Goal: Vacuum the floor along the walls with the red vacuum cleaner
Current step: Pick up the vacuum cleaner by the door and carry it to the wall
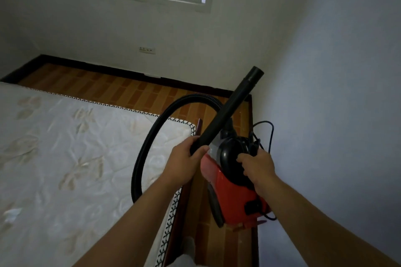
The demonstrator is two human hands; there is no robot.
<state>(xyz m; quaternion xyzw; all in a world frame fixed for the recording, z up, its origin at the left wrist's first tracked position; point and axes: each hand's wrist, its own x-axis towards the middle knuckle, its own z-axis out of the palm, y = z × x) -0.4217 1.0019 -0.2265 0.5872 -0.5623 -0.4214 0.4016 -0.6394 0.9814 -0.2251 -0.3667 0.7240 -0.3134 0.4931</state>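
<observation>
Gripping the red plastic vacuum cleaner [234, 193] by the black handle on its top, my right hand [258, 167] has its fingers curled round that handle. Loops of thin black power cord [265, 131] bunch just beside those fingers, though I cannot tell whether I hold them too. My left hand [184, 158] is wrapped round the lower end of the straight black suction tube [227, 110]. The tube slants up and away, with its open mouth in the air toward the room's corner and not on the ground. A black ribbed hose [149, 147] arcs from it over the edge of the white quilted mattress [76, 147]. The cleaner's body sits tilted over the narrow strip of brown wood-pattern floor [121, 91] between the mattress and the white right-hand wall [336, 93]; I judge it lifted rather than standing. From this I reckon I am at the carrying or setting-up stage. No nozzle touches the floor, so the strip along the dark skirting board [104, 68] under the window and the strip by the right wall both look left to do.
</observation>
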